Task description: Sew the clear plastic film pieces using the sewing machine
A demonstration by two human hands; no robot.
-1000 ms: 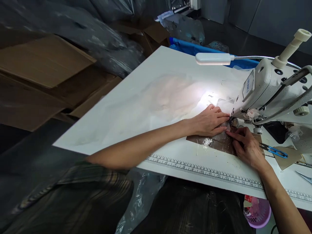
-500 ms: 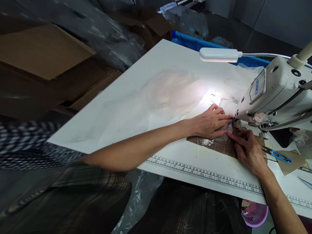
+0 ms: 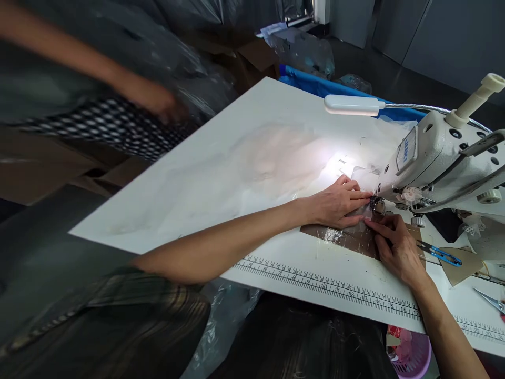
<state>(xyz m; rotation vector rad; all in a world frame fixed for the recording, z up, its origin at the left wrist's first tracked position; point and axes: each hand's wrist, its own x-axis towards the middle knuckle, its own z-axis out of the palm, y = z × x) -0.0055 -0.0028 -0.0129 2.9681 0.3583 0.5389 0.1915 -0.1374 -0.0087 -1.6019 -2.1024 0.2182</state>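
Sheer whitish fabric [image 3: 272, 155] lies spread over the white table and runs to the needle area of a white sewing machine [image 3: 430, 150]. My left hand [image 3: 337, 204] rests flat on the fabric, its fingers stretched out toward the presser foot [image 3: 374, 202]. Just in front of the foot, my right hand [image 3: 398, 250] has thumb and forefinger closed on the fabric's near edge, close to the left fingertips. Under both hands is a shiny brown plate [image 3: 339, 238]. The exact pinch point is small and partly hidden by the fingers.
A lamp [image 3: 351, 105] lights the fabric. Blue thread snips [image 3: 445, 256] and scissors [image 3: 489, 301] lie to the right. A printed ruler [image 3: 323, 287] follows the front edge, above a pink basket [image 3: 420, 358]. At the left is another person's blurred arm [image 3: 142, 95].
Another person's arm and checked cloth have come into fuller view at the upper left. The camera view has shifted slightly. My hands keep nearly the same place at the presser foot.
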